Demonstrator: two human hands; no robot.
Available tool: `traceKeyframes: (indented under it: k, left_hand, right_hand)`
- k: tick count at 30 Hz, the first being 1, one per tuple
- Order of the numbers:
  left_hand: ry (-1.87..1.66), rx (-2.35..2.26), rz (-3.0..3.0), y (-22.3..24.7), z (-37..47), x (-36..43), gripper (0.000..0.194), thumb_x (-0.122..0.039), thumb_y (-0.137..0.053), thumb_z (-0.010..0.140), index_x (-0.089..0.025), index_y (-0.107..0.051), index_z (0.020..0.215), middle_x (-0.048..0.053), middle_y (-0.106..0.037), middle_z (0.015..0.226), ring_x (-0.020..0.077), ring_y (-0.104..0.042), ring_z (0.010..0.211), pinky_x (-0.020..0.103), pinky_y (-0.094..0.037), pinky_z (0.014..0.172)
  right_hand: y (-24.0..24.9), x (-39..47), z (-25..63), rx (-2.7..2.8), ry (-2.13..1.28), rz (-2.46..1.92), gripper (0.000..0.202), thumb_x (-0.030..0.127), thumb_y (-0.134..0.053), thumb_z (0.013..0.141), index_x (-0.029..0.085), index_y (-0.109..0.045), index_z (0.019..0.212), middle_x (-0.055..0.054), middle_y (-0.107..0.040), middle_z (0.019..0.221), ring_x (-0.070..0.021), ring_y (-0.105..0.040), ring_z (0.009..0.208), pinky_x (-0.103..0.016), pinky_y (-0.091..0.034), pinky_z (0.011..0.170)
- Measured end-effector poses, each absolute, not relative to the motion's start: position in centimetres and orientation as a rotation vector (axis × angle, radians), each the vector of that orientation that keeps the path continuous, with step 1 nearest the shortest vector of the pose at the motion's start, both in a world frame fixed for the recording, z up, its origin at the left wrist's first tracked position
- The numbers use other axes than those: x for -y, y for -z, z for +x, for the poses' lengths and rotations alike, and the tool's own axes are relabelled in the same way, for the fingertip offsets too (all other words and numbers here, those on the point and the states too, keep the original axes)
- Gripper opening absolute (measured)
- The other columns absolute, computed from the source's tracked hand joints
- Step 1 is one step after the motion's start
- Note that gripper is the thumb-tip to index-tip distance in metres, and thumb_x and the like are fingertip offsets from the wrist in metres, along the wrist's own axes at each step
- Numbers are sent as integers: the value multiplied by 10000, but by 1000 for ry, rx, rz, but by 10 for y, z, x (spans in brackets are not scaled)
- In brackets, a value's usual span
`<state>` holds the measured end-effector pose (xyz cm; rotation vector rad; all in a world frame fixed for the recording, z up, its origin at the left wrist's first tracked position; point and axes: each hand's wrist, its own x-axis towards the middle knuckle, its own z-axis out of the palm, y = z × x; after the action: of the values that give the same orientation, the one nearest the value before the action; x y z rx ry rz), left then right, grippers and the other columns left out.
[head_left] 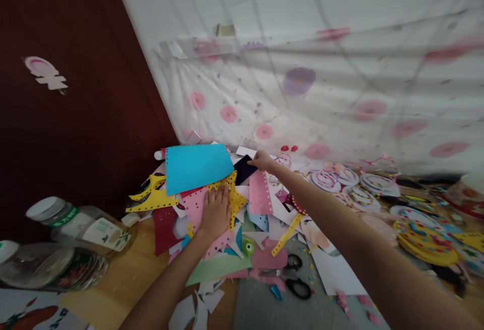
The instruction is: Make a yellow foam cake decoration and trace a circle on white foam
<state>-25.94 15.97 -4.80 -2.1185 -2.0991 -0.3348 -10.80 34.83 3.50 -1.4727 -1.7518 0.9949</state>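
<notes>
Dim, diffuse light, gloomy dark-red panel [81, 133], soft blur, stretched edges

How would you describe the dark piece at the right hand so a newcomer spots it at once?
Find the large blue sheet on top of the paper scraps. Just right of it in the picture, the right hand pinches the edge of a flat dark piece, black or deep navy. Its plain dark surface sets it apart from the yellow spotted scrap and the pink dotted sheet.
</notes>
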Motion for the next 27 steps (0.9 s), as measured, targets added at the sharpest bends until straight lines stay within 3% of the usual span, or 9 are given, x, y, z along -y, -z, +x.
traceKeyframes:
  k: [4,7,9,11,14,17,20,27]
  left_hand:
    - [426,2103,-2125,52,-263,-159,596,-293,-405,886,-66,-363,1435,197,-444,1450,373,-338,1359,528,-177,1129]
    - [543,2101,-2100,38,-268,-162,513,-296,-380,909,-96,-433,1378,191,-533,1359,336,-437,1292,499,-275,1096]
    - [649,2089,-2054,16,-271,-166,468,-314,-327,948,-120,-437,1360,175,-567,1299,292,-482,1247,452,-336,1067]
    - [758,2056,-1996,-11,-271,-173,517,-395,-354,954,-119,-373,1390,181,-506,1352,287,-422,1299,435,-328,1081]
    - [817,2019,-2006,-44,-267,-186,774,-540,-620,785,-103,-366,1370,205,-437,1403,358,-343,1349,467,-302,1094]
    - [662,2237,-2072,-51,-265,-196,743,-493,-744,660,-117,-468,1238,176,-605,1197,344,-546,1168,407,-444,943]
    - [591,2370,-2010,-37,-272,-199,681,-423,-778,615,-124,-492,1156,147,-655,1071,302,-638,1007,338,-496,767]
    - [535,2490,-1807,-14,-290,-208,627,-551,-657,730,-92,-480,1119,196,-656,1061,308,-653,1007,319,-486,712]
  right_hand:
    - [-72,-352,-105,1786,-790,-1515,296,311,-587,912,154,-574,1162,-82,-604,1162,-214,-604,1014,-432,-509,869]
    - [-104,-356,-90,1734,-631,-1466,273,262,-584,904,136,-545,1142,-104,-621,1094,-244,-572,1051,-434,-444,911]
    - [-120,-355,-80,1712,-581,-1421,261,266,-581,900,139,-535,1123,-109,-629,1052,-249,-564,1043,-410,-421,901]
    - [-124,-348,-79,1721,-597,-1379,222,279,-606,881,146,-559,1051,-93,-640,984,-239,-578,986,-377,-427,861]
    - [-105,-327,-97,1777,-743,-1324,160,281,-676,826,147,-603,874,-52,-641,825,-206,-604,844,-336,-459,780]
    - [-68,-307,-126,1797,-966,-1272,180,292,-687,829,132,-623,880,-36,-643,841,-172,-616,789,-339,-506,745]
    - [-34,-298,-151,1759,-1211,-1193,254,330,-591,911,145,-605,1085,-58,-635,1061,-172,-630,895,-369,-542,777]
    - [-4,-300,-169,1486,-1580,-868,328,341,-573,922,161,-565,1196,-83,-599,1186,-205,-619,994,-413,-538,833]
